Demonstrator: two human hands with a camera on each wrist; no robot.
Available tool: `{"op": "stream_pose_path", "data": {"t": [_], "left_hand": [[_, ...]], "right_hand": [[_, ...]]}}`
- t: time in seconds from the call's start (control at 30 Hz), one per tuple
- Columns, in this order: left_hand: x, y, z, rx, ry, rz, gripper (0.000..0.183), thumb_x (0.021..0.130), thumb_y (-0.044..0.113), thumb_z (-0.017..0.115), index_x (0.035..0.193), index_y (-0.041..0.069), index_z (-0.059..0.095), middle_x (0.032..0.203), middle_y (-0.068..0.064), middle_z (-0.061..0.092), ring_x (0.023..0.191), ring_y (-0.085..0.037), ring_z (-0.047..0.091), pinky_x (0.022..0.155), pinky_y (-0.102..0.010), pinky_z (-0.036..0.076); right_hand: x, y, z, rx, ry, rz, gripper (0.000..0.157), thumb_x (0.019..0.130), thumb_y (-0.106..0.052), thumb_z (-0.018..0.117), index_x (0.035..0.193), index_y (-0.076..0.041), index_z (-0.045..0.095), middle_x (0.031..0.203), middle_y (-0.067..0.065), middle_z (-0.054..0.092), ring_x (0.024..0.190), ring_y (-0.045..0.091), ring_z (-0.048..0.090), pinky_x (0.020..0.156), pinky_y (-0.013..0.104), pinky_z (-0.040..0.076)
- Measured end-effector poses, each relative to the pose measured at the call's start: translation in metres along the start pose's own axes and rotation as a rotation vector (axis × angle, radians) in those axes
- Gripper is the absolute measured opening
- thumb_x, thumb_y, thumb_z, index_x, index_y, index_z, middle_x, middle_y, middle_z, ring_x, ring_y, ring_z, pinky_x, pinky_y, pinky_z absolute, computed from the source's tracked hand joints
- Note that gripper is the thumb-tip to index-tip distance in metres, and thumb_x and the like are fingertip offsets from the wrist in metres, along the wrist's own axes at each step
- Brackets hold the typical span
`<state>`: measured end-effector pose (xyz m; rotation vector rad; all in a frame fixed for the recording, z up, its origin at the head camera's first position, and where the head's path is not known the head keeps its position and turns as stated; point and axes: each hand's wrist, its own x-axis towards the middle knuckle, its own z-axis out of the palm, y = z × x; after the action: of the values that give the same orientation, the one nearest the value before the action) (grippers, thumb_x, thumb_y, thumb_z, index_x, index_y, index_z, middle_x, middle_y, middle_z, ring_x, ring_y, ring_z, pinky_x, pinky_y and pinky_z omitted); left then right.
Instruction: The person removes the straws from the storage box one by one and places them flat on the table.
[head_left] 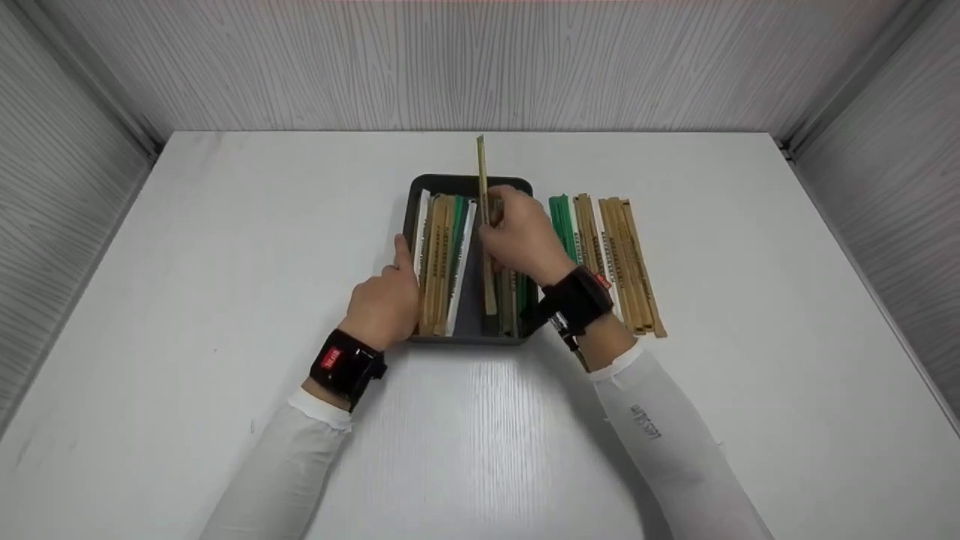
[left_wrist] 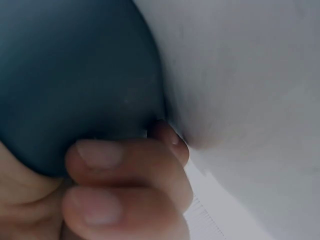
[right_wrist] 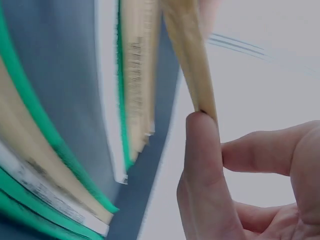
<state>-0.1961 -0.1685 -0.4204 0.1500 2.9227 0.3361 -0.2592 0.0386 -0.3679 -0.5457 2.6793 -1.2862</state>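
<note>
In the head view a dark grey tray [head_left: 469, 340] holds several long, slim paper-wrapped sticks [head_left: 438, 262] in brown, white and green, some with printed lettering. My left hand [head_left: 382, 306] grips the tray's near-left corner, its index finger lying along the outside of the left wall. In the left wrist view, curled fingers [left_wrist: 130, 170] press against the tray's wall [left_wrist: 85, 75]. Over the tray, my right hand [head_left: 521, 234] pinches a brown paper-wrapped stick [head_left: 482, 161] between thumb and fingers, tilted with its far end raised. The right wrist view shows that brown stick [right_wrist: 192, 60] close up.
Right of the tray lies a row of more wrapped sticks [head_left: 619, 262], green, white and brown, partly hidden by my right wrist. All this is on a white table [head_left: 262, 225], with a grey wood-grain panel [head_left: 465, 67] behind and panels at both sides.
</note>
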Motion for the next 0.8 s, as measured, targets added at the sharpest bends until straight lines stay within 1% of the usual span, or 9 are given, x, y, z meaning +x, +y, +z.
{"op": "stream_pose_path", "data": {"t": [0.07,0.13,0.23,0.3,0.4,0.47,0.63,0.7,0.8], "left_hand": [[0.0,0.0,0.0,-0.002,-0.001,-0.001,0.093,0.094,-0.001,0.059,0.159,-0.015,-0.005,0.112,-0.032,0.065,0.067,-0.032,0.063,0.059,-0.045,0.054],[0.0,0.0,0.0,0.0,0.002,0.003,0.092,0.094,-0.001,0.059,0.159,-0.015,-0.005,0.11,-0.032,0.065,0.066,-0.031,0.062,0.057,-0.045,0.053],[0.0,0.0,0.0,0.0,0.009,0.012,0.092,0.093,-0.001,0.059,0.158,-0.016,-0.004,0.108,-0.032,0.065,0.065,-0.031,0.062,0.056,-0.045,0.053],[0.0,0.0,0.001,-0.002,0.013,0.014,0.091,0.093,-0.001,0.059,0.158,-0.016,-0.004,0.109,-0.033,0.065,0.065,-0.031,0.062,0.057,-0.046,0.054],[0.0,-0.001,0.002,-0.004,0.017,0.01,0.091,0.093,-0.001,0.058,0.158,-0.016,-0.003,0.11,-0.033,0.065,0.066,-0.033,0.063,0.058,-0.047,0.054],[0.0,-0.001,0.002,-0.003,0.017,0.007,0.089,0.094,0.0,0.057,0.159,-0.016,-0.003,0.11,-0.033,0.065,0.068,-0.033,0.064,0.06,-0.048,0.055],[0.0,-0.001,0.001,-0.004,0.017,0.013,0.091,0.093,-0.002,0.058,0.159,-0.016,-0.004,0.108,-0.032,0.065,0.067,-0.032,0.063,0.058,-0.047,0.054],[0.0,-0.002,0.001,-0.004,0.014,0.017,0.093,0.092,-0.003,0.059,0.158,-0.016,-0.004,0.107,-0.032,0.065,0.065,-0.031,0.062,0.056,-0.045,0.053],[0.001,-0.002,0.0,-0.006,0.005,0.022,0.095,0.09,-0.004,0.06,0.158,-0.016,-0.005,0.108,-0.032,0.065,0.064,-0.03,0.061,0.055,-0.044,0.052]], "right_hand": [[-0.005,-0.003,-0.01,0.047,0.014,-0.01,0.054,0.102,-0.006,0.056,0.154,0.003,0.042,0.103,0.009,0.061,0.059,0.016,0.057,0.056,0.03,0.05],[-0.011,-0.005,-0.02,0.058,0.04,-0.025,0.052,0.103,-0.007,0.056,0.153,0.002,0.044,0.107,0.01,0.062,0.063,0.016,0.057,0.059,0.031,0.051],[-0.019,-0.003,-0.033,0.074,0.091,-0.038,0.05,0.103,-0.006,0.058,0.151,0.001,0.047,0.108,0.011,0.062,0.067,0.02,0.062,0.06,0.034,0.058],[-0.023,0.002,-0.041,0.076,0.121,-0.032,0.048,0.103,-0.007,0.059,0.149,0.001,0.05,0.106,0.012,0.063,0.069,0.022,0.065,0.06,0.033,0.059],[-0.028,0.012,-0.05,0.099,0.142,0.005,0.046,0.103,-0.007,0.06,0.147,0.0,0.052,0.106,0.012,0.064,0.07,0.025,0.069,0.059,0.035,0.06],[-0.03,0.02,-0.055,0.061,0.163,0.025,0.044,0.102,-0.008,0.06,0.145,-0.001,0.055,0.106,0.012,0.065,0.069,0.021,0.068,0.059,0.031,0.059],[-0.032,0.042,-0.063,0.032,0.171,0.072,0.042,0.101,-0.009,0.059,0.142,0.002,0.057,0.106,0.014,0.066,0.071,0.016,0.065,0.058,0.026,0.057],[-0.031,0.05,-0.064,0.03,0.164,0.082,0.042,0.101,-0.009,0.06,0.141,0.003,0.059,0.105,0.015,0.067,0.072,0.017,0.066,0.058,0.026,0.056],[-0.029,0.061,-0.062,-0.058,0.166,0.065,0.039,0.098,-0.008,0.062,0.135,0.005,0.064,0.103,0.016,0.07,0.071,0.017,0.063,0.058,0.024,0.049]]}}
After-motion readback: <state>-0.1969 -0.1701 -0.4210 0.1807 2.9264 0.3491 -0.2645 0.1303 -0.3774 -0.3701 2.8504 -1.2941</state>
